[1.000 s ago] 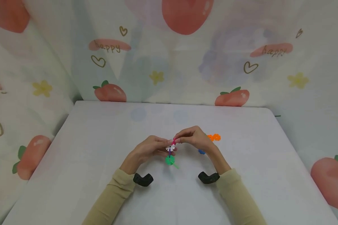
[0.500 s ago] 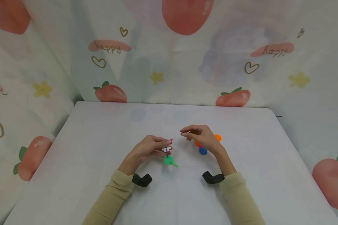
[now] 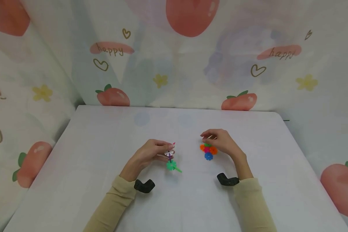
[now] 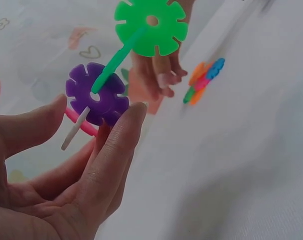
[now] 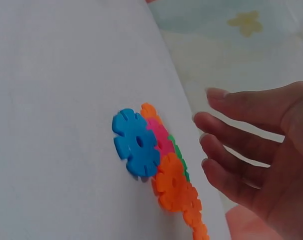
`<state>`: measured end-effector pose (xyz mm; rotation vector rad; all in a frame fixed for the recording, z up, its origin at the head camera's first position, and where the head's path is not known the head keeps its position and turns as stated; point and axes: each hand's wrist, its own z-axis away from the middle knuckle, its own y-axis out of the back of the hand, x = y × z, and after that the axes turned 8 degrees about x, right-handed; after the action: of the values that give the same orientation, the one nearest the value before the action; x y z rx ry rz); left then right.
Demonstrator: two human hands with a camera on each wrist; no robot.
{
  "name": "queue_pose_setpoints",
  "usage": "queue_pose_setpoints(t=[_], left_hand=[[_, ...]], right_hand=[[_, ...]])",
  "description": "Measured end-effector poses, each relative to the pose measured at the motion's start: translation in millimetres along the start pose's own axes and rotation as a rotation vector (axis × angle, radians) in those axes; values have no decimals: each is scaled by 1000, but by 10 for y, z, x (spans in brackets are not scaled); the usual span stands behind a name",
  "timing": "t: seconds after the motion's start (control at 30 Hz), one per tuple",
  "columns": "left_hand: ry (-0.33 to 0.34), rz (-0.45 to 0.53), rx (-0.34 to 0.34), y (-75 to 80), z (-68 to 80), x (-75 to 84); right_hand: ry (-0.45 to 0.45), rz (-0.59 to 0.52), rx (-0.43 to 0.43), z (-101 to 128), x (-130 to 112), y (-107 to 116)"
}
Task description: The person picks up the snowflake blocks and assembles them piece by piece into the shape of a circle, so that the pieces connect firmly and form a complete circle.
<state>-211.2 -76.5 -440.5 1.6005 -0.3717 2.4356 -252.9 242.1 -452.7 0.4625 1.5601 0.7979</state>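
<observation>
My left hand (image 3: 150,154) pinches a joined string of plastic snowflake discs between thumb and fingers, held over the table. In the left wrist view, a light green disc (image 4: 154,27) leads to a teal disc (image 4: 119,57) seen edge-on, then a purple disc (image 4: 96,92). White and pink discs lie close to the fingertips. My right hand (image 3: 221,140) hovers at a second group of joined discs on the table, its fingers loosely bent with nothing between them. That group shows a blue disc (image 5: 136,142), a pink disc (image 5: 161,139), a green one partly hidden, and several orange discs (image 5: 170,182).
A white cloth-covered table (image 3: 104,199) spreads under both hands. Patterned fabric walls (image 3: 179,74) rise behind it and at the sides. Black curved pieces (image 3: 145,186) sit at both wrists, by the beige sleeves (image 3: 113,199).
My right hand has let go of the left hand's string of discs and moved right to the group on the table. My left hand has shifted slightly left, keeping its string.
</observation>
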Motion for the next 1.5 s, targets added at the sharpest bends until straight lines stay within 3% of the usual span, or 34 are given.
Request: queue_pose_setpoints(t=[0.27, 0.7, 1.13, 1.33, 1.5], left_hand=[[-5, -14, 16, -3, 14, 41], [-7, -3, 2, 19, 21, 18], [-12, -22, 4, 0, 14, 11], [-24, -20, 3, -2, 8, 25], [-28, -18, 6, -1, 26, 23]], right_hand=[[-50, 143, -12, 6, 106, 79], [-127, 151, -92, -51, 126, 16], [-72, 145, -168, -8, 86, 33], [-68, 132, -99, 0, 67, 74], [-22, 22, -37, 23, 10, 68]])
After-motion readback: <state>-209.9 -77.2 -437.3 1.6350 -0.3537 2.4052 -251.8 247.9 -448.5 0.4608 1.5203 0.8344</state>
